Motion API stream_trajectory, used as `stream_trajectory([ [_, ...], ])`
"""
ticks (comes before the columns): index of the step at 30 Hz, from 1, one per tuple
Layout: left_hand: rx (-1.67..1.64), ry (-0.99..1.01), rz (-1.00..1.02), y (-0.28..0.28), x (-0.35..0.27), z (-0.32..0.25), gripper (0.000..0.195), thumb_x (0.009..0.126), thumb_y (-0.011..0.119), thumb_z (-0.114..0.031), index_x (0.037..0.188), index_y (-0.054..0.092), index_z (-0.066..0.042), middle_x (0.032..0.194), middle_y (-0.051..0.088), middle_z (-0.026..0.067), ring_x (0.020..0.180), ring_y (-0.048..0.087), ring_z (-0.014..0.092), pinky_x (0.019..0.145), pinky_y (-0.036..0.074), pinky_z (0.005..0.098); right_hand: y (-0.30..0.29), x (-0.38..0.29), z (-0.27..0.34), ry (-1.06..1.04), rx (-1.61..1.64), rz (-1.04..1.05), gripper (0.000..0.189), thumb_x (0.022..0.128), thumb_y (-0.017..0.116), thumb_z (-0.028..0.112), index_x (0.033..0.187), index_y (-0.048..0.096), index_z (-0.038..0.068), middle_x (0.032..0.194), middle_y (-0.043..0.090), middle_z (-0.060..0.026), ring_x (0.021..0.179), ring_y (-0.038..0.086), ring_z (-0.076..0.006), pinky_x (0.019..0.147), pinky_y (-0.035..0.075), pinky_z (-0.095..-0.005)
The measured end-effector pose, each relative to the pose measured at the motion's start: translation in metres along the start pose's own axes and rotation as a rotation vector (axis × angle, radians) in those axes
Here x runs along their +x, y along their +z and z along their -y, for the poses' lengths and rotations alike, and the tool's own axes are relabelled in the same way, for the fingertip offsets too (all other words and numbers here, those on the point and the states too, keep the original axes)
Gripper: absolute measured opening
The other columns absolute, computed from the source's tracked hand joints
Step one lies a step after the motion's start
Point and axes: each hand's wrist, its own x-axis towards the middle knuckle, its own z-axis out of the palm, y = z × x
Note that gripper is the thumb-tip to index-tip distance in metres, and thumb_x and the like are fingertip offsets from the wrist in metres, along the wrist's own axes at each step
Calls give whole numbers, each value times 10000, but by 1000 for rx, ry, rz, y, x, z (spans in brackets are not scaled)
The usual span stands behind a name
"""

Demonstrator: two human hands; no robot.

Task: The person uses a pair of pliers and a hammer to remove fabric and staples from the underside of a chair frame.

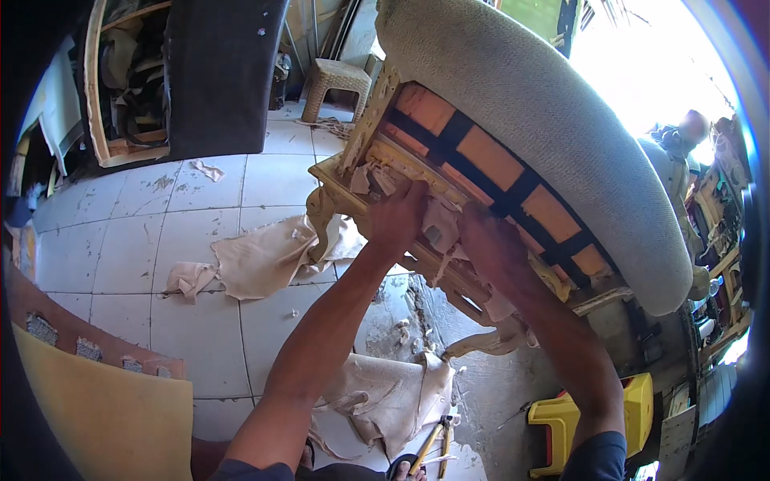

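Note:
An upholstered seat with a carved wooden frame [337, 180] and curved legs lies before me, its stripped side exposed. Torn beige fabric [442, 225] hangs along the frame's inner rail. My left hand [398, 213] is closed on this fabric near the left corner. Farther right, my right hand [490, 243] grips the same ragged cloth, its fingertips partly hidden. Black webbing straps [508, 195] cross over orange panels [490, 156] just beyond my hands. Above them curves a padded section in grey woven fabric [529, 102].
Yellow-handled pincers [434, 442] lie by my foot, near beige cloth [391, 391]. More cloth [264, 258] is spread on the white tiles. A yellow plastic stool [553, 430] is at right, a woven-pattern stool [340, 81] behind. A foam sheet [102, 415] stands left. Another person [668, 150] is at far right.

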Motion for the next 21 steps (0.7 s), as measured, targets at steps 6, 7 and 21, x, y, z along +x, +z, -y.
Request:
stream_trajectory([
  [6,16,137,49,2,2,11,204,908,648,-238,1105,624,-191,1014,660,50,712,708,356,589,573,482,2,-4,11,-47,-245,-16,141,935,599,134,1008,540,29,743,720,-194,679,743,-359,619,617,-480],
  [7,9,140,61,1,3,12,204,908,648,-238,1105,624,-191,1014,660,50,712,708,356,589,573,482,4,-4,10,-35,-243,-7,141,935,599,134,1008,540,29,743,720,-194,679,743,-359,619,617,-480],
  [21,85,349,143,-29,22,18,207,810,709,-220,1011,713,-169,946,701,43,810,732,294,683,606,422,-10,-83,-56,74,-433,-10,142,936,600,164,1025,576,56,726,711,-151,726,745,-315,665,613,-456],
])
